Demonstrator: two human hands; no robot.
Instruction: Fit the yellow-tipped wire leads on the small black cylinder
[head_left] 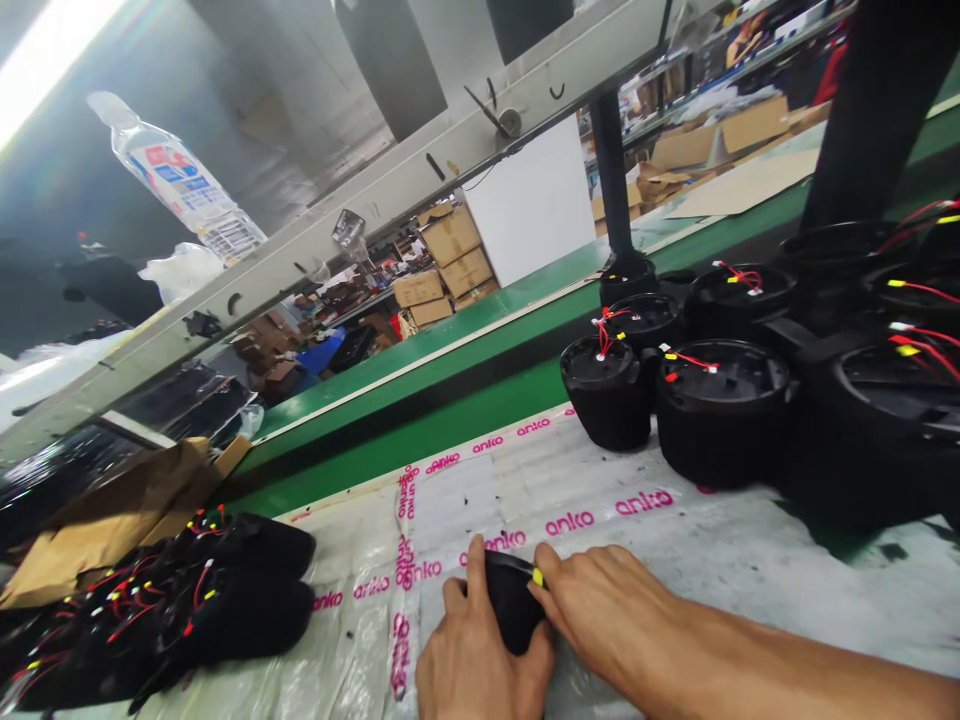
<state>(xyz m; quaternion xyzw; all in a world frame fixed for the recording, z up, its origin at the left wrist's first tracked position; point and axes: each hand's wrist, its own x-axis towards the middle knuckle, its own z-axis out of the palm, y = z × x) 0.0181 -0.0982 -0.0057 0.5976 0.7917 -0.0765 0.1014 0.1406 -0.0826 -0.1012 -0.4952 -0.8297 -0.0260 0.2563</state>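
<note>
- Black housing [510, 605] is held over the plastic-covered counter [352, 645], the left hand [484, 655] curled around it.
- Right hand [600, 605], grip pinching a yellow connector [538, 577] at the rim.
- Wired housings [724, 425] stand at right; another cluster [251, 605] lies left.

Left hand [484, 650] around black part [511, 606]

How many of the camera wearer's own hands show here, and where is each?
2: the left hand is around a black part, low centre; the right hand is at that part's upper edge, by a small yellow piece.
</note>
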